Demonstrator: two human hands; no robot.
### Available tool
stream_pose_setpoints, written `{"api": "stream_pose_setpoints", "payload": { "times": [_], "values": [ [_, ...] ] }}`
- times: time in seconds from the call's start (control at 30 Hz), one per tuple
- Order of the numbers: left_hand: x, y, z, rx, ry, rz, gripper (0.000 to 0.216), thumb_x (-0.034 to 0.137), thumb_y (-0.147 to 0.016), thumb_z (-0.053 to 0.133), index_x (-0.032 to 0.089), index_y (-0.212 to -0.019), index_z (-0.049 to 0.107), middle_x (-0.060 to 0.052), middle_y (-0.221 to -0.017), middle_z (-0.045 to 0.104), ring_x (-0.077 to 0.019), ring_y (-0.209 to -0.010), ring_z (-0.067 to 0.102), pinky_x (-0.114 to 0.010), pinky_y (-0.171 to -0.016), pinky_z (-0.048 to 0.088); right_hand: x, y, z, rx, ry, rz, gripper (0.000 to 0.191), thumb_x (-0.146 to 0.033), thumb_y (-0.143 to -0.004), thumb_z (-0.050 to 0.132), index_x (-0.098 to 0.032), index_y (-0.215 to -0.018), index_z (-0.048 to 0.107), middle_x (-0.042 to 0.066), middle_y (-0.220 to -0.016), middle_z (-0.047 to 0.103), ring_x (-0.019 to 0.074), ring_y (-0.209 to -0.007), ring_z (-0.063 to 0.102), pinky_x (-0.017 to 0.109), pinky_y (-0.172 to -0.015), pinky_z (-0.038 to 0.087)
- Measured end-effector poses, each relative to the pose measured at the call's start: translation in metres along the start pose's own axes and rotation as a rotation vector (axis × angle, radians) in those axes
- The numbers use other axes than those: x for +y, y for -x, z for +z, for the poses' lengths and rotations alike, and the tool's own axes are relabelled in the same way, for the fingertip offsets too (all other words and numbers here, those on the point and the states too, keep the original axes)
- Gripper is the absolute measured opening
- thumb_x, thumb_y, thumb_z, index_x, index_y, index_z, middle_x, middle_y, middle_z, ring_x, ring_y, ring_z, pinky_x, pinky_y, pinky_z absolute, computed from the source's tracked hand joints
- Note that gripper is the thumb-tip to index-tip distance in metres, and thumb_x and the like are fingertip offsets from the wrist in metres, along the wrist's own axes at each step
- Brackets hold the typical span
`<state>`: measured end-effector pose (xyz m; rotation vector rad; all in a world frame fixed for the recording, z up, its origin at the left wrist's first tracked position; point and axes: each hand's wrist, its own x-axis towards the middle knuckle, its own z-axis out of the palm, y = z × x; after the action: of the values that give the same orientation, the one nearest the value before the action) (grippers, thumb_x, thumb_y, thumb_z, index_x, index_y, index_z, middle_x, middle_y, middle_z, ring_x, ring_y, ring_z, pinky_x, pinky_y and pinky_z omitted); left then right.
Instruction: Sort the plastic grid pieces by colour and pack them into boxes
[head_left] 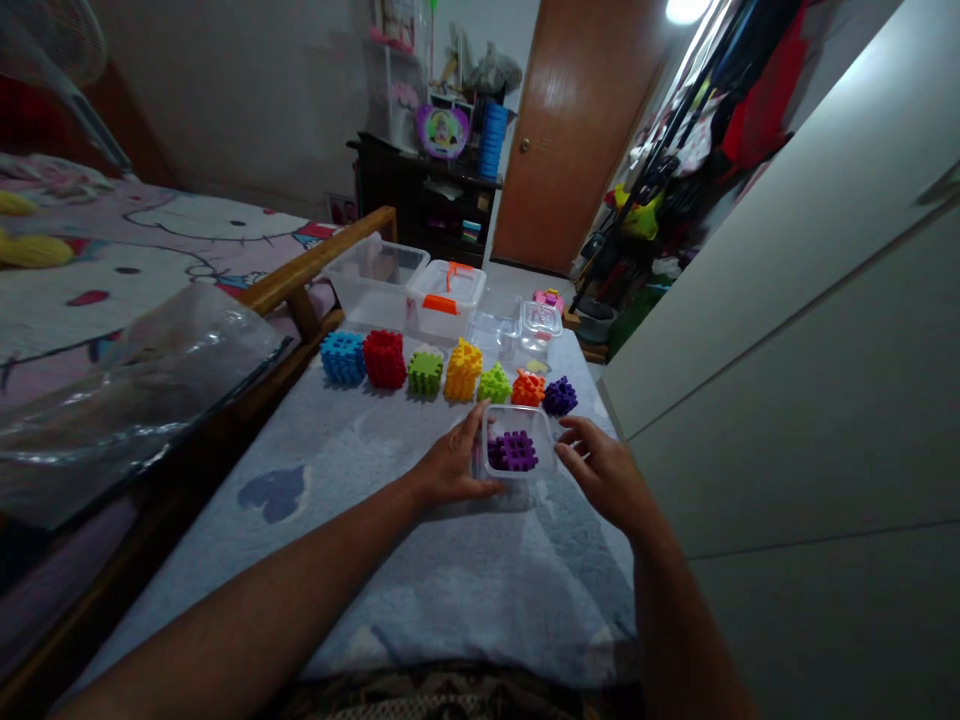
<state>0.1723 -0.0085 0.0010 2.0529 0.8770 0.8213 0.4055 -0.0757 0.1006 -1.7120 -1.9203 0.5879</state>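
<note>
A small clear plastic container [517, 470] sits on the pale blue mat, with a purple interlocking block [513, 451] inside it. My left hand [450, 465] cups the container's left side, fingers curled against its wall. My right hand [604, 470] is at its right side, fingertips touching the rim. Just beyond stands a row of block cubes: blue [343, 357], red [384, 358], green [425, 372], yellow [463, 370], lime [494, 384], orange [528, 388] and purple [559, 396].
Clear storage boxes [375, 275], one with an orange-latched lid [448, 297], and small clear tubs [540, 320] stand behind the row. A bed with a wooden rail [315, 262] lies left, a white wardrobe [787, 330] right. A door and cluttered shelf are at the back.
</note>
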Motion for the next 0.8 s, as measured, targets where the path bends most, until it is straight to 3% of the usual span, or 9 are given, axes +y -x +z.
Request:
{"api": "stream_pose_setpoints", "payload": {
  "times": [0.13, 0.2, 0.37, 0.53, 0.8],
  "values": [
    [0.003, 0.001, 0.0, -0.005, 0.02, -0.024, 0.127, 0.047, -0.058, 0.086, 0.023, -0.154, 0.006, -0.021, -0.141, 0.049, -0.0385, -0.127, 0.052, -0.056, -0.103, 0.043, 0.004, 0.013, 0.015, -0.071, -0.08, -0.002, 0.051, -0.035, -0.083, 0.064, -0.021, -0.13, 0.048, 0.003, -0.091, 0.063, 0.0152, -0.068, 0.061, 0.03, -0.064, 0.051],
    [0.004, 0.002, 0.0, -0.011, 0.031, -0.039, 0.127, 0.047, -0.058, 0.086, 0.022, -0.154, 0.006, -0.021, -0.141, 0.049, -0.0381, -0.127, 0.052, -0.055, -0.104, 0.042, 0.006, 0.016, 0.019, -0.066, -0.067, -0.026, 0.044, -0.029, -0.083, 0.064, -0.021, -0.125, 0.052, 0.002, -0.086, 0.061, 0.0153, -0.068, 0.059, 0.03, -0.065, 0.051],
    [0.003, 0.001, 0.001, -0.026, 0.028, -0.028, 0.127, 0.041, -0.059, 0.086, 0.025, -0.155, 0.004, -0.021, -0.147, 0.045, -0.0378, -0.133, 0.046, -0.056, -0.107, 0.039, 0.006, 0.021, 0.025, -0.045, -0.032, -0.086, 0.009, -0.017, -0.086, 0.055, -0.021, -0.091, 0.061, 0.001, -0.082, 0.059, 0.0154, -0.072, 0.059, 0.03, -0.071, 0.048],
    [-0.001, 0.002, 0.002, -0.034, 0.056, -0.008, 0.132, 0.043, -0.056, 0.088, 0.023, -0.155, 0.004, -0.022, -0.149, 0.042, -0.0381, -0.135, 0.044, -0.056, -0.109, 0.037, 0.009, 0.023, 0.026, -0.021, -0.037, -0.108, 0.008, -0.016, -0.087, 0.054, -0.022, -0.084, 0.058, 0.003, -0.087, 0.06, 0.0174, -0.08, 0.06, 0.03, -0.073, 0.048],
    [-0.007, 0.002, 0.005, -0.035, 0.029, 0.03, 0.127, 0.049, -0.059, 0.086, 0.024, -0.155, 0.007, -0.021, -0.147, 0.042, -0.0376, -0.132, 0.047, -0.056, -0.105, 0.041, 0.018, 0.028, 0.019, 0.003, -0.051, -0.127, 0.007, -0.018, -0.089, 0.053, -0.022, -0.085, 0.057, 0.002, -0.084, 0.059, 0.016, -0.075, 0.058, 0.028, -0.07, 0.045]
  ]
}}
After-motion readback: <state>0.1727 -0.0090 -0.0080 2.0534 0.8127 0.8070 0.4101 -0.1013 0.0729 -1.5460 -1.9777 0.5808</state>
